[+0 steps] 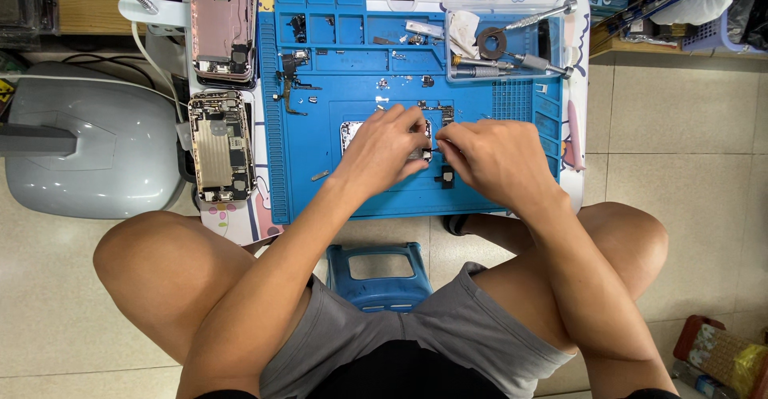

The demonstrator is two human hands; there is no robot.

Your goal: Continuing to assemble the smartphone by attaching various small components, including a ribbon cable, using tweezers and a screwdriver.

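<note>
On the blue repair mat [320,183], just below its middle, lies a small opened phone body [349,133]; only its silvery left edge and corner show, the rest being under the hands. The left hand [382,149] lies over it with fingers curled down and closed on its upper right part. The right hand [496,159], just right of it on the mat, is pinched shut on a thin dark tool [430,152] whose tip points left at the phone, between the two sets of fingertips. A small dark part [447,176] rests on the mat directly under the right hand's knuckles.

Left of the mat, on the white table, two other opened phone housings stand end to end: a pinkish one [223,21] above, a silver one [222,146] below. The mat's upper rim holds compartments with screws and small parts; its upper right corner carries a clear tray [512,47] with screwdrivers [528,21]. The mat's lower left quarter is bare blue surface. Its lower edge meets the table's edge, with the forearms crossing it and a blue stool [378,272] below.
</note>
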